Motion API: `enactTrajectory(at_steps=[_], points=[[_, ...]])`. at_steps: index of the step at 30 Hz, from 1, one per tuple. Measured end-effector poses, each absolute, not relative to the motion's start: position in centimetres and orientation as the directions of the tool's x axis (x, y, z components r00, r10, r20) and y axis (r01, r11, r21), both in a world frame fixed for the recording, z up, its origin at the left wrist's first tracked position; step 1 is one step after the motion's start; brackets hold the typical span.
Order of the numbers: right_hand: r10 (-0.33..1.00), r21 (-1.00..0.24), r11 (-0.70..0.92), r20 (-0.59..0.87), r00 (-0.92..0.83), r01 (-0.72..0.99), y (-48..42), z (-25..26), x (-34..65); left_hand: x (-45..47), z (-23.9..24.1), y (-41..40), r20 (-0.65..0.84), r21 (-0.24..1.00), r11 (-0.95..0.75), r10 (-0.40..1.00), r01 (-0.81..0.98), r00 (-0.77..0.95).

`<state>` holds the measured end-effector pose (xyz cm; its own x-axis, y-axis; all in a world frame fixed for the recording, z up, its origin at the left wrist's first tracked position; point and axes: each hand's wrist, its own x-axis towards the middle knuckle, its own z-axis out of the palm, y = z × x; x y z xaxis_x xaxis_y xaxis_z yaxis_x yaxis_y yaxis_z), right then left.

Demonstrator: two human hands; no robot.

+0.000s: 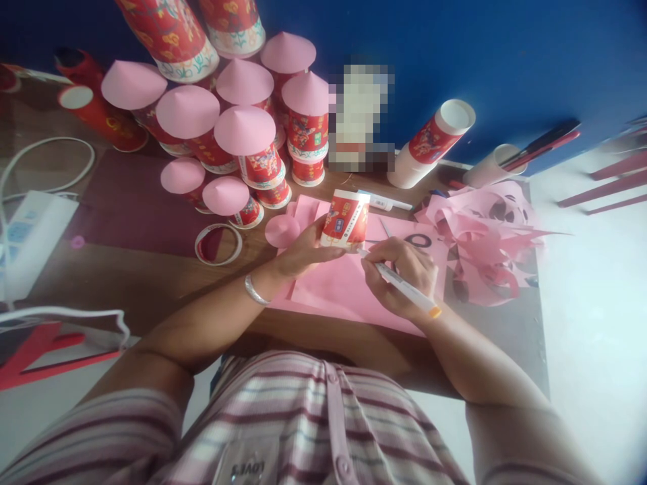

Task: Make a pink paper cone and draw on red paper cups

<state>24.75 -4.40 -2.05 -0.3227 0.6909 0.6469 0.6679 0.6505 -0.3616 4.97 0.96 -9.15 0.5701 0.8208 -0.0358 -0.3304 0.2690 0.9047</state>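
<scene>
My left hand (307,250) is wrapped round a red and white printed paper cup (346,219) and holds it above the table. In my right hand (399,273) is a white marker (409,291) with an orange end, its tip at the cup's lower rim. Pale outlines show along that rim near the marker. Under both hands lie pink paper sheets (328,286). Scissors (418,240), partly hidden by my right hand, rest on the sheets. A small pink paper cone (283,231) is just left of the cup.
Several red cup towers with pink cone roofs (245,131) stand at the back left. Pink paper scraps (485,236) pile up on the right, near a pen holder (490,168). A tall cup stack (432,143) leans behind. At far left are a white power strip (38,236) and cables.
</scene>
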Motion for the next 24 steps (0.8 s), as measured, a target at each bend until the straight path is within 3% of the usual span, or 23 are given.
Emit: enactTrajectory(at_steps=[16, 24], points=[[0.680, -0.373, 0.672, 0.652, -0.335, 0.639, -4.4, -1.9, 24.7, 5.1, -8.7, 0.9, -0.046, 0.925, 0.247, 0.827, -0.289, 0.560], [0.663, -0.453, 0.663, 0.725, -0.186, 0.596, -4.5, -2.5, 25.3, 5.4, -8.5, 0.9, -0.100, 0.889, 0.317, 0.839, -0.331, 0.535]])
